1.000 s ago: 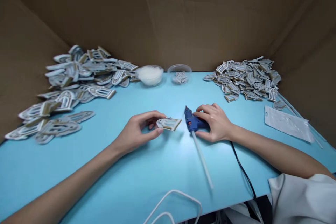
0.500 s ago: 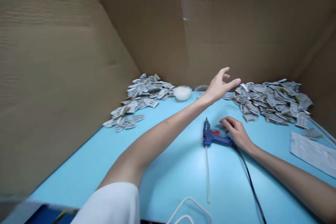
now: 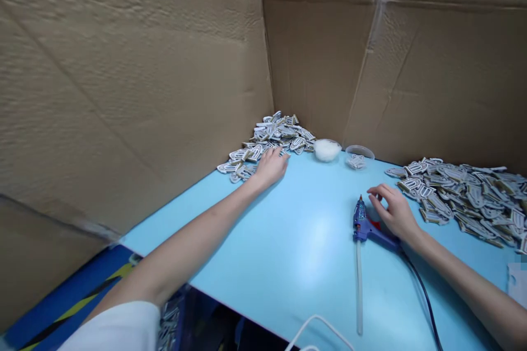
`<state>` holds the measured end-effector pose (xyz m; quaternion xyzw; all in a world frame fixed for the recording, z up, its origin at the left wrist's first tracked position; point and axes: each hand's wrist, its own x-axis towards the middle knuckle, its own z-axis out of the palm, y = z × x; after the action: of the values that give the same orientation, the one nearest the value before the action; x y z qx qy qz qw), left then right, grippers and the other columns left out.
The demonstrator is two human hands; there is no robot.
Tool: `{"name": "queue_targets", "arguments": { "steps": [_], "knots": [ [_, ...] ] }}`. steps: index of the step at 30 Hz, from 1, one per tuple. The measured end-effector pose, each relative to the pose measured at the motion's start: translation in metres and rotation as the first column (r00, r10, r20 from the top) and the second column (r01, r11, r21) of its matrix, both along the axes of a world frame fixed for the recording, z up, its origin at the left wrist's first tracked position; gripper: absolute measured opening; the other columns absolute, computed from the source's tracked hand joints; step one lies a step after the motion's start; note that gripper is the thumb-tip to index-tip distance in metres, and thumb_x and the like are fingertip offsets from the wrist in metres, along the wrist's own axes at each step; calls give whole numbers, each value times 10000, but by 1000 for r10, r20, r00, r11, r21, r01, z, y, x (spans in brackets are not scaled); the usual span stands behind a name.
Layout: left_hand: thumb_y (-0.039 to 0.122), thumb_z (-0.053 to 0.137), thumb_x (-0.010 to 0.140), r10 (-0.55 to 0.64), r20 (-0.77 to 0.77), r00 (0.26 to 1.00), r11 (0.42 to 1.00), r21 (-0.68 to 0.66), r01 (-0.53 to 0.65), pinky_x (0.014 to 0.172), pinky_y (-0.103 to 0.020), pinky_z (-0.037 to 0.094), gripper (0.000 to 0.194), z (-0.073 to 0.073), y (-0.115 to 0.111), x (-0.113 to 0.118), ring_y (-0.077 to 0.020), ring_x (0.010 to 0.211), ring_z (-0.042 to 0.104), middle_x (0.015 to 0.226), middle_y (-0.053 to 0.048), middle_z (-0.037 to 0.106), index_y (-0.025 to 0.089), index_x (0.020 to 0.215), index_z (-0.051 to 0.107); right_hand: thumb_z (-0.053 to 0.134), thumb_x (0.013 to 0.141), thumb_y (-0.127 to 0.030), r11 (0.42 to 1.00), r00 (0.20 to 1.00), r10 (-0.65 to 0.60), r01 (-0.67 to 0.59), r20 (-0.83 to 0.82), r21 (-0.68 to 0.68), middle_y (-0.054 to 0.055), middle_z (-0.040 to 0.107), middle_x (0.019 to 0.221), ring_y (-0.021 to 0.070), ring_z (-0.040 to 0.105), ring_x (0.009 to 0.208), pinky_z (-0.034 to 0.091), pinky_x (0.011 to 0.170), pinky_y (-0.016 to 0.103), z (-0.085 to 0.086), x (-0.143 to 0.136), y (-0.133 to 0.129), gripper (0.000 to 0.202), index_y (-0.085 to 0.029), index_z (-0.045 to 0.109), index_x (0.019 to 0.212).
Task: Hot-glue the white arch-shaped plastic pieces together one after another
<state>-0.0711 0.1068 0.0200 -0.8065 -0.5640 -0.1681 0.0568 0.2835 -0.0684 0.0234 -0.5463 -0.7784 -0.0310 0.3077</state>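
Note:
My left hand (image 3: 272, 167) reaches to the near edge of the left pile of small grey-white flat pieces (image 3: 280, 134); its fingers are over the pieces, and their tips are partly hidden. Just beyond the handle of the blue glue gun (image 3: 364, 227), my right hand (image 3: 393, 208) hovers with fingers curved and thumb apart, holding nothing. The glue gun lies on the light blue table with its nozzle pointing away and a clear glue stick (image 3: 359, 296) out of its back.
A bowl with white stuff (image 3: 327, 151) and a clear dish (image 3: 359, 159) holding some pieces stand at the back. A larger pile (image 3: 473, 194) lies at right. Cardboard walls (image 3: 317, 60) enclose the table. A black cord and a white wire stand run near the front.
My left hand has moved from the back middle, near the right pile, across to the left pile. The view has turned left. My right hand stays by the glue gun.

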Motion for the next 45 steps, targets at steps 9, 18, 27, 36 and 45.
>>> {"name": "queue_targets", "arguments": {
  "steps": [9,18,27,36,45],
  "knots": [
    [141,476,997,13,-46,999,1000,-4,-13,1110,-502,480,471,-5,16,-12,-373,1342,529,1437,-200,604,172,1428,663,562,970,-62,965,903,158,-55,400,-256,169,783,1209,280,711,1094,467,948,349,63,-65,138,308,-144,798,1151],
    [179,501,982,36,14,999,999,2,-36,1119,-526,458,522,-10,21,-16,-392,1312,532,1383,-217,581,148,1491,612,871,841,-407,827,901,251,-9,354,-562,128,793,1135,251,735,948,504,749,280,39,-113,125,447,-167,773,1206],
    [228,506,991,-46,77,996,999,-23,48,1149,-561,447,419,-11,24,-16,-416,1305,527,1373,-224,584,110,1342,702,897,733,-238,761,967,133,42,219,-647,68,773,968,240,690,892,438,680,283,39,-116,123,211,-211,728,858],
    [260,728,767,-242,272,931,968,2,251,1096,-495,518,411,4,1,-7,-354,1176,620,1262,-138,558,155,1163,694,753,734,-272,766,960,3,-183,-282,-617,-35,612,649,143,576,632,426,608,263,35,-114,115,259,-233,499,700],
    [426,849,737,-601,696,391,547,3,837,824,-341,610,391,-4,-62,45,-194,916,660,1064,-45,574,200,927,593,847,640,-408,909,769,-54,-226,-637,-350,5,695,766,184,643,741,468,714,315,41,-71,61,349,-216,620,823]
  ]
}}
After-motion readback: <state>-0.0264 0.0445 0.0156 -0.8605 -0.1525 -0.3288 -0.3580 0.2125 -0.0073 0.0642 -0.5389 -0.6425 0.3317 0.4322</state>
